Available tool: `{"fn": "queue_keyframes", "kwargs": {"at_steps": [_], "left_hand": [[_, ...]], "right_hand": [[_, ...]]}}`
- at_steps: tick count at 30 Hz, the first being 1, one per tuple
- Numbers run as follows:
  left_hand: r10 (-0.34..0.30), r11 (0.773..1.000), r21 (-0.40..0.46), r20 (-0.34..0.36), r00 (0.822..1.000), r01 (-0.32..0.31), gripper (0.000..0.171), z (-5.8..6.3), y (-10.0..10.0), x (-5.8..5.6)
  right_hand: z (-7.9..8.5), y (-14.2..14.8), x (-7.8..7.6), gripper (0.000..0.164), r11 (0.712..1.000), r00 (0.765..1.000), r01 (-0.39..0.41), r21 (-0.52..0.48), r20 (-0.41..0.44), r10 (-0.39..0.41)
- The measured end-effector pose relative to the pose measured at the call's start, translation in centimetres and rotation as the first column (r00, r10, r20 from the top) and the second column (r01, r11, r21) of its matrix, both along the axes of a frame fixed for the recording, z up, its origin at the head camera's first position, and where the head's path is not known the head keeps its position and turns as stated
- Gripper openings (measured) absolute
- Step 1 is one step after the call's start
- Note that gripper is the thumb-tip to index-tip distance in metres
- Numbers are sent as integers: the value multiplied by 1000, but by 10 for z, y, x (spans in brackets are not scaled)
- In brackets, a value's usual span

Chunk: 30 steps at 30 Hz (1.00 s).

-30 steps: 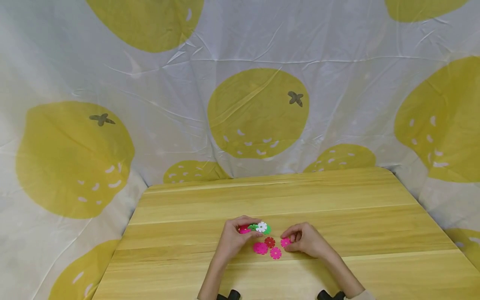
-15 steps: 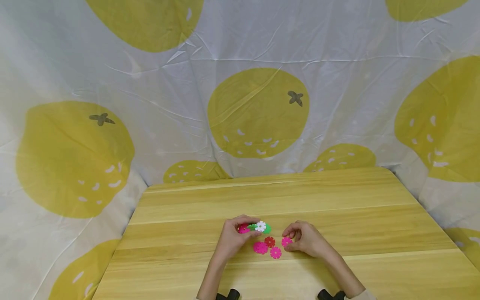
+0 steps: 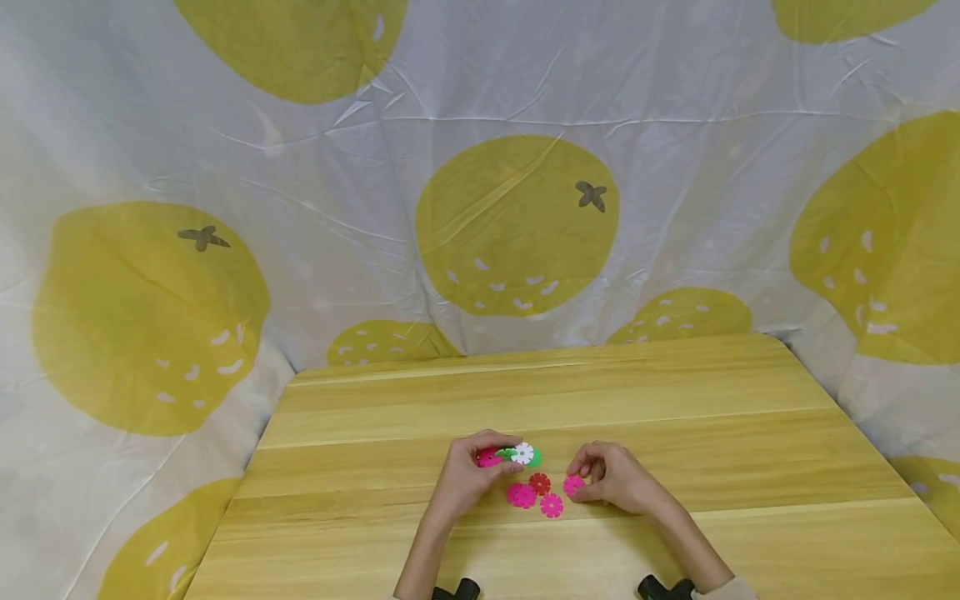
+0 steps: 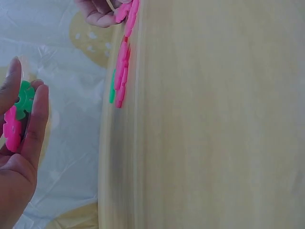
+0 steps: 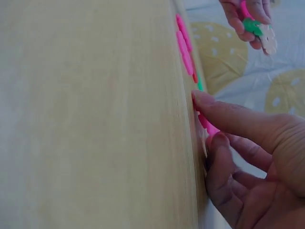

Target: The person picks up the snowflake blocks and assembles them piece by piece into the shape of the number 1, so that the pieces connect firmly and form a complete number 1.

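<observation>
In the head view my left hand [image 3: 471, 471] holds a joined group of notched plastic discs, made up of a pink disc [image 4: 12, 128], a green disc [image 4: 25, 98] and a white disc [image 3: 522, 453]. The group is raised above the tabletop. To the right, my right hand [image 3: 617, 479] pinches a single pink notched disc [image 3: 573, 486] low over the table. Between the hands lie a red disc [image 3: 539, 484], overlapping pink discs [image 3: 522, 496] and another pink disc [image 3: 551, 506]. Partly hidden behind the white disc, a green disc [image 3: 536, 458] lies on the table.
The wooden table [image 3: 360, 492] extends around both hands. A pale cloth with yellow fruit prints [image 3: 517, 225] hangs behind and beside it. Two black objects [image 3: 467, 589] show near the wrists at the bottom edge of the head view.
My right hand has moved slightly to the right with the pink disc. The left hand and its joined discs are almost still, and the discs on the table stay put.
</observation>
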State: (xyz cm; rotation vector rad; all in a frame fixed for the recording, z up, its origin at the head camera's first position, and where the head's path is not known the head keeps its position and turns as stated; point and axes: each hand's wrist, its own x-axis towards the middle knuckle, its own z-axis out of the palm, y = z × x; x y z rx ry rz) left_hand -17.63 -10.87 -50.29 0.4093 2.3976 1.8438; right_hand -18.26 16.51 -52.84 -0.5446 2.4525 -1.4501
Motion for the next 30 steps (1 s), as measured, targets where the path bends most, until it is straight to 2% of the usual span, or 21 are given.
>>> {"fn": "queue_keyframes", "kwargs": {"at_steps": [8, 12, 15, 18, 23, 26, 30], "left_hand": [[-5, 1000, 21, 26, 1000, 5, 27, -1, 0, -1], [1, 1000, 30, 41, 999, -2, 29, -2, 1, 0], [-8, 999, 38, 46, 999, 6, 28, -1, 1, 0], [-25, 999, 42, 50, 998, 23, 26, -1, 1, 0], [-38, 999, 41, 52, 998, 36, 25, -1, 3, 0], [-40, 998, 54, 51, 998, 38, 27, -1, 3, 1], [-43, 997, 61, 41, 998, 40, 28, -1, 4, 1]], "right_hand": [[2, 0, 1, 16, 995, 995, 82, -58, -43, -85], [3, -1, 0, 14, 985, 996, 84, -151, -10, -87], [5, -4, 1, 20, 966, 996, 86, -245, 23, -83], [8, -9, 2, 29, 944, 995, 97, -315, 21, -95], [11, -18, 6, 32, 886, 995, 98, -453, 39, -90], [12, -23, 9, 29, 879, 995, 93, -468, 21, -95], [13, -29, 12, 29, 889, 992, 109, -445, -8, -125]]}}
